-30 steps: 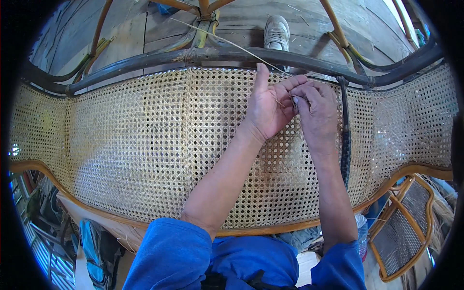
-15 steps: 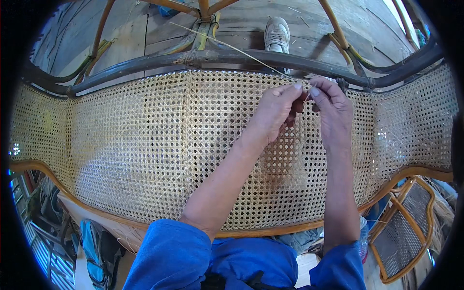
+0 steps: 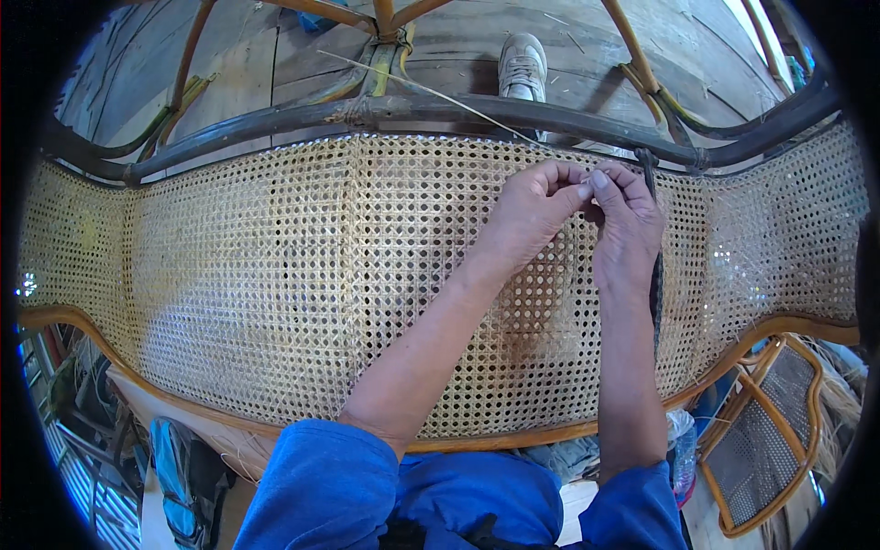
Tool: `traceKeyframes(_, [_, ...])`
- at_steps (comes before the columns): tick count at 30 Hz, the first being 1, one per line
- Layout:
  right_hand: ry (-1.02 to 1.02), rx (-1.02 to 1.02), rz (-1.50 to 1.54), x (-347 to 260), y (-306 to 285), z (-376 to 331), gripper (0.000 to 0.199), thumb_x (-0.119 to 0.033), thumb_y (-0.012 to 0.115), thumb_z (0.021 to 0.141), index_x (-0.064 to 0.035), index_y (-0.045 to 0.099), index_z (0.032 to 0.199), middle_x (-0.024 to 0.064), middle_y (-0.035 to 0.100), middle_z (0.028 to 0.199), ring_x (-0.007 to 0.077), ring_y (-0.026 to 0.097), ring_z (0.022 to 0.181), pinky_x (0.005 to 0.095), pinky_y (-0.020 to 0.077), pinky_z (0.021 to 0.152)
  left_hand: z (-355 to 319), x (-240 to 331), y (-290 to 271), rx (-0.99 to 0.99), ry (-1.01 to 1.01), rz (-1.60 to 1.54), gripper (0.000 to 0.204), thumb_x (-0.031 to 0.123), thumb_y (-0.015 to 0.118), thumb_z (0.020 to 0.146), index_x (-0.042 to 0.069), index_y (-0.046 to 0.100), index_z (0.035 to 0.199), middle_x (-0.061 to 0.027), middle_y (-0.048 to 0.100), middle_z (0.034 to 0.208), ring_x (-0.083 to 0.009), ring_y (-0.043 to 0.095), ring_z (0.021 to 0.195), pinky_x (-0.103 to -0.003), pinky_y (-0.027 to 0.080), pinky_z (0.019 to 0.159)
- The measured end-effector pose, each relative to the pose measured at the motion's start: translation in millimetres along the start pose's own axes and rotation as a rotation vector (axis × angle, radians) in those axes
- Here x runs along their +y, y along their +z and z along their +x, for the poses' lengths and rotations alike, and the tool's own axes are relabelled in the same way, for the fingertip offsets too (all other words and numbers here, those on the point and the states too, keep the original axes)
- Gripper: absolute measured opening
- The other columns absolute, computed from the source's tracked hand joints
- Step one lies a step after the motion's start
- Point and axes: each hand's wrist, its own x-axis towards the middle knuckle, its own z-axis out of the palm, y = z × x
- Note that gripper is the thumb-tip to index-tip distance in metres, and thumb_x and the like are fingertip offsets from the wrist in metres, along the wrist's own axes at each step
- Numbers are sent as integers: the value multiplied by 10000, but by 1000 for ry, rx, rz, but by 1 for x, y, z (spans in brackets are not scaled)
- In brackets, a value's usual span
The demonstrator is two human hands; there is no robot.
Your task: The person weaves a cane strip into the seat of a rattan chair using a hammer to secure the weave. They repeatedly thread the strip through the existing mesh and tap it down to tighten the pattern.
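A woven cane panel (image 3: 275, 247) with rows of small holes stretches across the view. Over its upper right part my two hands meet. My left hand (image 3: 532, 211) is closed, thumb against curled fingers. Right beside it, my right hand (image 3: 631, 215) pinches too, its fingertips touching those of the left. A thin cane strand (image 3: 431, 92) slants from the upper left down to the panel's far edge near my left hand. What lies between my fingertips is too fine and too covered to make out fully. A dark narrow strip (image 3: 657, 293) lies on the weave beside my right forearm.
A dark rattan pole (image 3: 247, 128) borders the panel's far side, with brown rattan legs (image 3: 635, 46) beyond. A shoe (image 3: 522, 69) stands on the wooden floor. Brown rattan trim (image 3: 513, 438) edges the near side. A blue-and-black bag (image 3: 174, 472) sits lower left, a cane-backed frame (image 3: 765, 435) lower right.
My hands have drawn together until their fingertips meet, closing the gap where a fine strand showed. My right forearm has shifted left, uncovering more of the dark strip.
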Motion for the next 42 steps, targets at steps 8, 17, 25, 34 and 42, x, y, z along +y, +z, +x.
traceKeyframes(8, [12,39,248,-2,14,-13,90,-40,611,900,2,627,977,72,660,929,112,617,798,236,515,683,-2,-2,5,140,-52,-70,211,216,591,939,11,625,971,-23,641,816,-97,573,678,-213,463,634])
traceKeyframes(17, [-41,-36,107,-16,22,-34,111,-26,574,922,20,627,1009,71,661,944,95,611,803,213,506,687,6,2,-1,142,-218,-642,654,601,284,968,41,611,878,-78,637,759,-203,600,677,-319,486,609])
traceKeyframes(25, [-244,4,-323,-14,24,-29,87,14,627,870,9,671,945,56,626,925,99,591,774,212,482,705,8,3,-4,45,-302,-506,832,772,243,872,33,624,896,-44,617,678,-133,478,488,-256,351,462])
traceKeyframes(34, [-345,-39,-473,-2,6,-16,103,2,660,851,-13,682,951,31,630,908,111,581,809,224,464,771,8,3,-5,-7,-422,-317,696,730,337,889,91,607,832,57,400,558,-80,353,455,-238,253,434])
traceKeyframes(42, [-25,-17,-3,-13,0,-12,134,-69,643,889,1,662,1002,42,663,863,82,583,753,203,439,631,4,13,-15,1,-191,-218,256,333,577,941,81,614,912,48,513,663,-54,439,511,-213,357,466])
